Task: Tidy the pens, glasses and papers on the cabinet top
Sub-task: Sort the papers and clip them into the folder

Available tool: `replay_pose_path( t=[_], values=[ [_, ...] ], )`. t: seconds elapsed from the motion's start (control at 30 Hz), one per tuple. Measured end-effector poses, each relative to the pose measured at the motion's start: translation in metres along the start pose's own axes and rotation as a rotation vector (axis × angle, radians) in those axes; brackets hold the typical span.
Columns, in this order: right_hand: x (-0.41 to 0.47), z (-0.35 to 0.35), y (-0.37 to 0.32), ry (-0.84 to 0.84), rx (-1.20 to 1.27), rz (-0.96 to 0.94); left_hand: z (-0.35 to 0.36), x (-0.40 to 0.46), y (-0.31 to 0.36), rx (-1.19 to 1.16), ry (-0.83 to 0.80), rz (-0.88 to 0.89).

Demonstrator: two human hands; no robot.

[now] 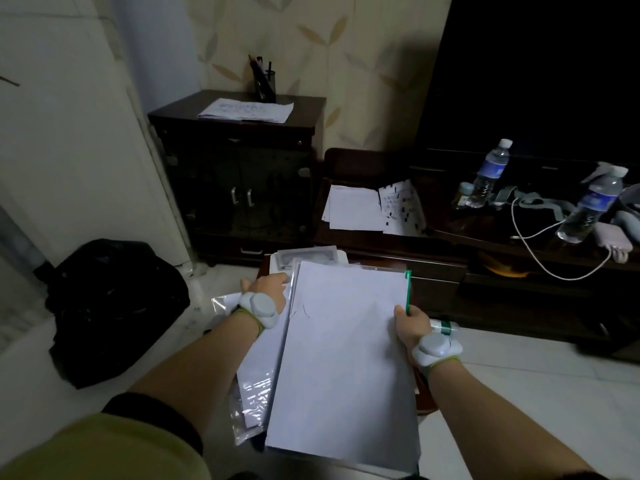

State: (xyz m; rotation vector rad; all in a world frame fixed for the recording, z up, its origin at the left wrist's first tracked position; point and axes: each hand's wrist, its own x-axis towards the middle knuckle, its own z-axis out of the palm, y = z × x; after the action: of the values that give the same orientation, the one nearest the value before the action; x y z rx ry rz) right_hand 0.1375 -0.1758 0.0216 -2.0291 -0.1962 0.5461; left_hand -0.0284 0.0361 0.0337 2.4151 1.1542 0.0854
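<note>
I hold a stack of white papers (343, 358) in a clear folder with a green edge, low in the middle of the view. My right hand (410, 323) grips its right edge by the green strip. My left hand (270, 285) holds the stack's upper left side, fingers partly hidden under the sheets. More plastic sleeves (249, 400) hang beneath the stack. On the dark cabinet (239, 154) at the back lies a sheet of paper (246, 110), with a pen holder (265, 85) full of pens behind it. Glasses are not visible.
Loose papers (374, 211) lie on the low dark TV stand (485, 258) to the right, beside two water bottles (488, 174), a white cable (540, 258) and a pink device. A black bag (110, 306) sits on the floor at left.
</note>
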Motion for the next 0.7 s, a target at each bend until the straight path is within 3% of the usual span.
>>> replay_pose_path(
  t=[0.27, 0.43, 0.7],
  values=[
    [0.035, 0.011, 0.019, 0.073, -0.058, 0.002, 0.032, 0.031, 0.01, 0.316, 0.14, 0.058],
    [0.046, 0.013, 0.032, 0.103, -0.126, 0.028, 0.05, 0.045, 0.014, 0.277, 0.16, 0.145],
    [0.051, 0.016, 0.042, 0.085, -0.181, 0.023, 0.07, 0.043, 0.015, 0.004, 0.139, 0.15]
  ],
)
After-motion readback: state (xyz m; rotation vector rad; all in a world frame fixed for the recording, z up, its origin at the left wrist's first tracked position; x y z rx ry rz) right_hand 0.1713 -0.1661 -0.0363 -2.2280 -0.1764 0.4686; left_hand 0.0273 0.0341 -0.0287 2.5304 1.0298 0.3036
